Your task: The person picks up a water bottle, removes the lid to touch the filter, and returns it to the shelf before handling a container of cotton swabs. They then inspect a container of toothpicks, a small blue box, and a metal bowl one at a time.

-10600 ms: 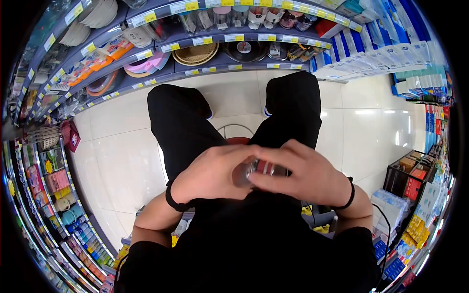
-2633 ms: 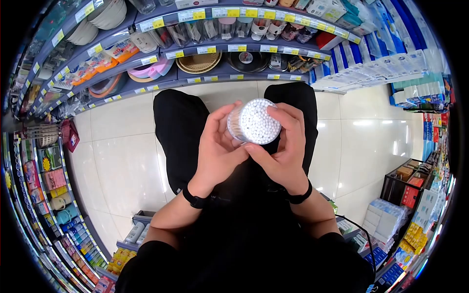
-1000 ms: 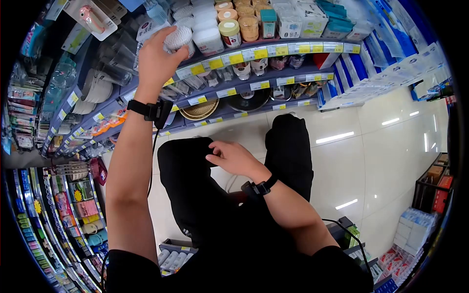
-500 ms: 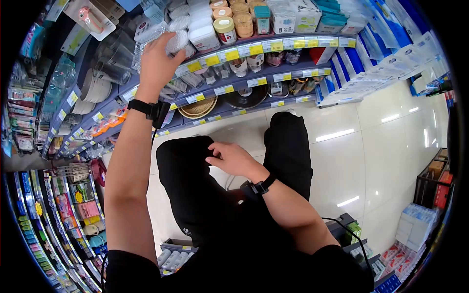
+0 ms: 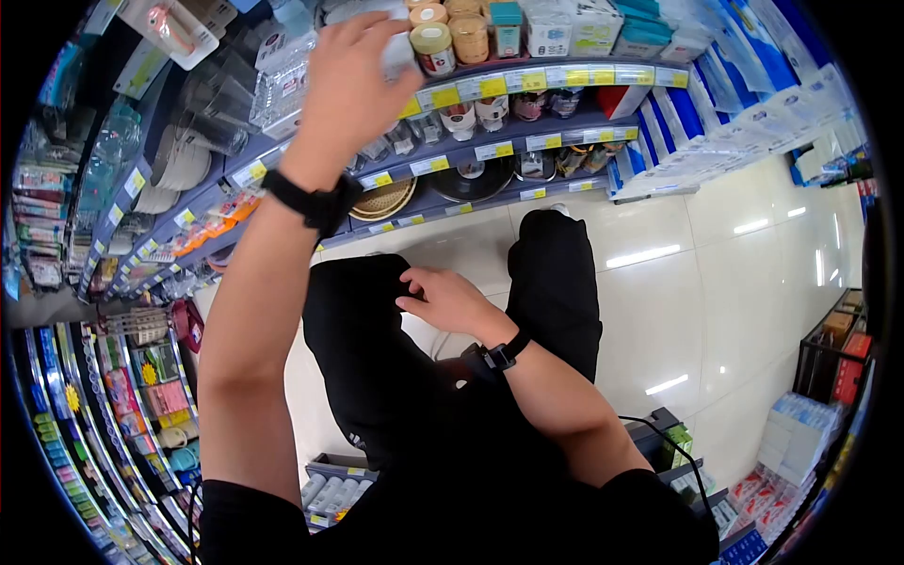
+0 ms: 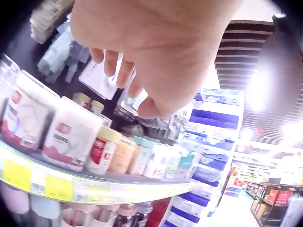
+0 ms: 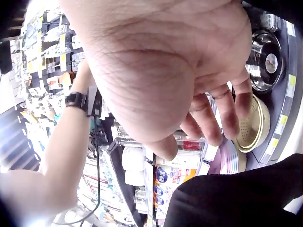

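My left hand (image 5: 363, 89) is raised over the front of the upper shelf, fingers spread and nothing visible in its grasp. Partly covered by it is a white tub (image 5: 399, 58). The left wrist view shows that hand (image 6: 151, 56) hovering above a row of containers. Among these are white tubs with pink-edged labels (image 6: 71, 135) and a jar with a pale yellow lid (image 6: 102, 150). The round cotton swab tub is hidden behind the hand in the head view. My right hand (image 5: 449, 303) lies by the left knee, fingers loosely bent and holding nothing.
A clear plastic box (image 5: 281, 99) stands left of the left hand. Yellow-lidded and orange jars (image 5: 469, 40) stand to its right. Below are shelves with glasses, baskets (image 5: 384, 200) and a dark pan (image 5: 474, 179). Blue-and-white packs (image 5: 716, 122) fill the right side.
Both hands held the cotton swab tub earlier; the left hand then set it on the upper shelf. Since then it has let go and moved right. The right hand has stayed by the knee.
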{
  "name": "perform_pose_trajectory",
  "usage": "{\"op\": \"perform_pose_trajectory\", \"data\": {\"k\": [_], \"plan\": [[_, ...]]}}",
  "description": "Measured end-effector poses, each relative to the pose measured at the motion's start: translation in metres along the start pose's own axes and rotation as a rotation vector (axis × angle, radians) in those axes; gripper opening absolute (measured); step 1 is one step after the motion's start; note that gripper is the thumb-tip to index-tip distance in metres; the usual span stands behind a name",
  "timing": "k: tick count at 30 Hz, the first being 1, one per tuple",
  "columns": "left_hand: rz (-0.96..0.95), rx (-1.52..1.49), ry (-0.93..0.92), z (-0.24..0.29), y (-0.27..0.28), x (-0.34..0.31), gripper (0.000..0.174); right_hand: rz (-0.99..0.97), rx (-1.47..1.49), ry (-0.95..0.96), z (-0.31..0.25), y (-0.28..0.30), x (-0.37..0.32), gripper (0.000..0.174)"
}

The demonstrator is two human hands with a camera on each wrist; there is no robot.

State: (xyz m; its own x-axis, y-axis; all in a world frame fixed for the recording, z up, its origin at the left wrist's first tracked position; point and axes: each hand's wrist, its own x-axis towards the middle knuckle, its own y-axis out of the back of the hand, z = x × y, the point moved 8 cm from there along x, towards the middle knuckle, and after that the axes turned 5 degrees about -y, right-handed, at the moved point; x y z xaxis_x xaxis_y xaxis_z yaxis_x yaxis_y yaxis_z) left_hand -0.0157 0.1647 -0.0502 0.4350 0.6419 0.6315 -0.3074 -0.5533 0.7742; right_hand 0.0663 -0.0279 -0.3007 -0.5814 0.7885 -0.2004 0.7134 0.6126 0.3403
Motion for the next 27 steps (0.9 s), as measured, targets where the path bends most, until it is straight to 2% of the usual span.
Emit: {"op": "perform_pose_trajectory", "data": {"k": [2,3,5,10,12,15,19,21,22,24,25,27], "plan": [[-0.034,-0.057,-0.092,0.025,-0.02,0.018,0.064,0.005,-0.012,0.021,0.0,-0.001,0.004,0.044],[-0.03,-0.053,-0.086,0.035,-0.027,0.024,0.064,-0.001,-0.018,0.024,0.0,-0.002,0.005,0.044],[-0.18,0.076,0.013,0.042,-0.052,0.029,0.064,-0.002,0.001,0.002,0.003,-0.001,0.005,0.042],[-0.124,0.188,-0.031,0.044,-0.076,0.033,0.056,0.031,0.011,0.02,0.006,0.008,0.004,0.042],[-0.039,0.185,-0.09,0.051,-0.069,0.036,0.049,0.049,0.017,0.015,0.008,0.012,0.001,0.042],[-0.136,0.16,-0.014,0.048,-0.08,0.04,0.045,0.036,-0.009,0.016,0.005,0.016,0.004,0.042],[-0.054,0.088,-0.024,0.055,-0.067,0.047,0.05,-0.011,-0.015,-0.014,0.008,0.011,0.005,0.043],[0.01,-0.145,0.018,0.061,-0.046,0.046,0.036,0.003,-0.011,-0.005,0.008,0.013,0.004,0.043],[0.009,-0.144,0.018,0.064,-0.042,0.04,0.036,0.03,0.018,-0.018,0.008,0.018,0.004,0.042],[0.212,-0.177,-0.042,0.071,-0.013,0.028,0.059,0.093,0.099,-0.034,0.012,0.025,0.005,0.04],[0.212,-0.18,-0.046,0.076,0.0,0.016,0.059,0.098,0.1,-0.035,0.014,0.026,0.004,0.04],[0.138,-0.426,0.055,0.083,0.027,-0.016,0.069,0.219,0.231,-0.076,0.019,0.042,0.001,0.038]]}}
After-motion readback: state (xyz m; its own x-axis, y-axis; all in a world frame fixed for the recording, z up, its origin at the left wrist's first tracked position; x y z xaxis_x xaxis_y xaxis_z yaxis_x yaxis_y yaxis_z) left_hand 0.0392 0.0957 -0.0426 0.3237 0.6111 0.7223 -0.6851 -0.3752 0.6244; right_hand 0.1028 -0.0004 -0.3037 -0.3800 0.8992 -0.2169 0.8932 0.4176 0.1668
